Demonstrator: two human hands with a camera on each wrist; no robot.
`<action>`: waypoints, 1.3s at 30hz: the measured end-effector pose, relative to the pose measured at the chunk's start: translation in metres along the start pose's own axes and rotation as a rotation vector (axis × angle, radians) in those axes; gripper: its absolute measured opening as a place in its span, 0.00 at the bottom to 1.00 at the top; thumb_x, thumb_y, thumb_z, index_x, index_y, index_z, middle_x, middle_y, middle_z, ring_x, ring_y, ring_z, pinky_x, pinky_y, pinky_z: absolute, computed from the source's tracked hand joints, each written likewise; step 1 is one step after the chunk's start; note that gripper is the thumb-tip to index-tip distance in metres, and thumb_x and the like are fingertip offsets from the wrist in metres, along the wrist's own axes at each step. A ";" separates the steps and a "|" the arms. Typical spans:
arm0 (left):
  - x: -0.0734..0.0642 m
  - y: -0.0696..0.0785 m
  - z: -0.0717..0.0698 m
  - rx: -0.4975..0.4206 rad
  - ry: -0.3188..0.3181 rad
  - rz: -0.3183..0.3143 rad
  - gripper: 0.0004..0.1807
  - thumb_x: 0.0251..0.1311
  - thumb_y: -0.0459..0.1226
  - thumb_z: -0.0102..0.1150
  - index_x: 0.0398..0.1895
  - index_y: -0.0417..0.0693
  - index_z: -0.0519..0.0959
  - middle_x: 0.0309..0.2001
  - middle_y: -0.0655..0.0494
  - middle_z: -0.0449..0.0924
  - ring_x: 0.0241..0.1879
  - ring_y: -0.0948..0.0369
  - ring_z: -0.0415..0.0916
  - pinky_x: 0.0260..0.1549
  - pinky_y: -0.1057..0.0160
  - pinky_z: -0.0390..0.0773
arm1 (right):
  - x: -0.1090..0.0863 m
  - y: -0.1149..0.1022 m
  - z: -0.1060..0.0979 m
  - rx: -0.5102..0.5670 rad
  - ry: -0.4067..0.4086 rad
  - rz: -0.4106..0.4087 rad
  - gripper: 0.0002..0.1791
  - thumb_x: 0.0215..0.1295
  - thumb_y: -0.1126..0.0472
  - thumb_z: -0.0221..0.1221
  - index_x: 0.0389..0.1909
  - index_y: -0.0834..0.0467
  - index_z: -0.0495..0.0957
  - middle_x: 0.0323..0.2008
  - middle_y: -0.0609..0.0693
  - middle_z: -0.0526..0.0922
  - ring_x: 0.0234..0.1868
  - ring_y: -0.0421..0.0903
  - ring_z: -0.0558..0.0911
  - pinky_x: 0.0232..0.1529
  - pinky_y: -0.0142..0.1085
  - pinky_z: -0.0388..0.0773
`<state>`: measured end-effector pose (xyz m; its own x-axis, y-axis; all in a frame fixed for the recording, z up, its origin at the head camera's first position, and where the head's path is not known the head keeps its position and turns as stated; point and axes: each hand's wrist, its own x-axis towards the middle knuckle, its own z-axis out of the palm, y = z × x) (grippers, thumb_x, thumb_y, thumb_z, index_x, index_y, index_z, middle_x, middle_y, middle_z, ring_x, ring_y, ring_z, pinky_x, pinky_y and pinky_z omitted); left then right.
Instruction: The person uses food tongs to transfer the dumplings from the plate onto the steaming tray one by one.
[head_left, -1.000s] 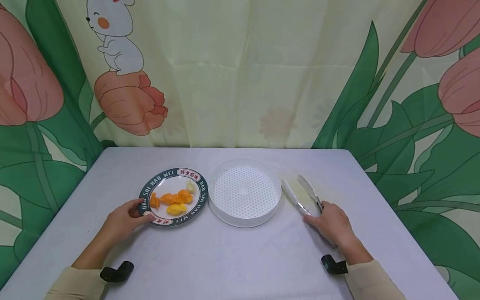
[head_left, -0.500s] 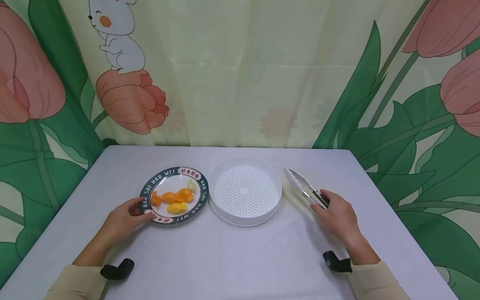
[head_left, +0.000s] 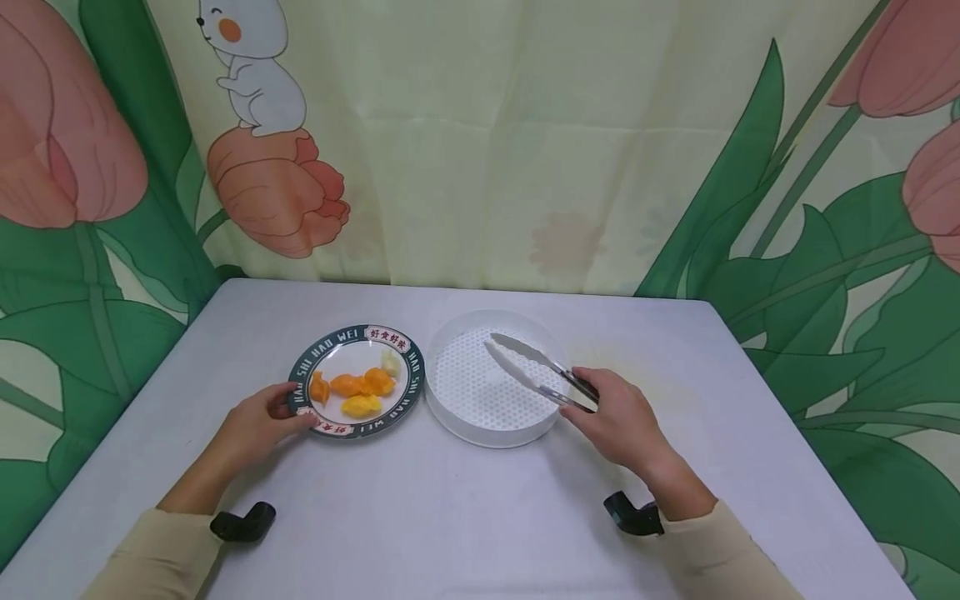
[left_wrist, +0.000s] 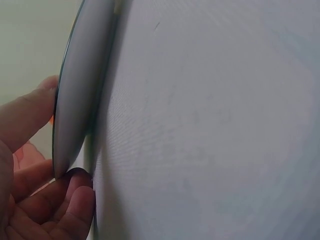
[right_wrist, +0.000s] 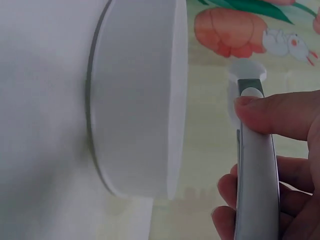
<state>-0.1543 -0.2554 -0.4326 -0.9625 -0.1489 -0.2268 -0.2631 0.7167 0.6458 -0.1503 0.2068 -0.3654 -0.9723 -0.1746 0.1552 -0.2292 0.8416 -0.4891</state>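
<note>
A round plate (head_left: pixel 305 364) with a dark lettered rim stands left of centre in the head view. On it lie several orange and yellow dumpling-like pieces (head_left: pixel 362 407) and a pale one (head_left: pixel 390 362). My left hand (head_left: pixel 255 427) pinches the plate's near-left rim, thumb on top; the left wrist view has the fingers by its underside (left_wrist: pixel 82 95). My right hand (head_left: pixel 618 421) holds metal tongs (head_left: pixel 551 383) by their handles. Their tips are apart, with nothing between them, above a white round perforated steamer tray (head_left: pixel 468 392). The tray's side wall (right_wrist: pixel 135 100) fills much of the right wrist view.
The plate and the tray stand side by side, nearly touching, on a table with a white cloth (head_left: pixel 450 517). Behind the table's far edge hangs a curtain (head_left: pixel 465 167) printed with tulips and a white animal.
My right hand has lifted the tongs from the table on the right and carried them left over the tray. The left hand stays on the plate. The head view has shifted slightly.
</note>
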 end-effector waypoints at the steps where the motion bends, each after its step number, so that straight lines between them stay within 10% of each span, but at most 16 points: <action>1: 0.000 0.001 -0.001 -0.002 -0.002 -0.002 0.49 0.58 0.51 0.71 0.73 0.31 0.59 0.56 0.28 0.72 0.52 0.39 0.70 0.53 0.45 0.78 | 0.001 -0.005 0.002 -0.003 -0.007 -0.027 0.31 0.63 0.57 0.67 0.64 0.66 0.73 0.57 0.62 0.79 0.53 0.58 0.79 0.50 0.54 0.76; 39: -0.001 0.000 -0.002 -0.014 -0.014 0.012 0.49 0.59 0.51 0.70 0.73 0.31 0.59 0.57 0.28 0.73 0.54 0.39 0.71 0.53 0.44 0.78 | 0.033 -0.111 0.073 -0.231 -0.306 -0.288 0.32 0.59 0.49 0.70 0.63 0.57 0.77 0.53 0.50 0.81 0.49 0.46 0.80 0.41 0.38 0.81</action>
<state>-0.1538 -0.2569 -0.4309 -0.9647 -0.1306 -0.2288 -0.2522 0.7090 0.6586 -0.1601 0.0709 -0.3684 -0.8474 -0.5306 -0.0206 -0.5088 0.8224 -0.2546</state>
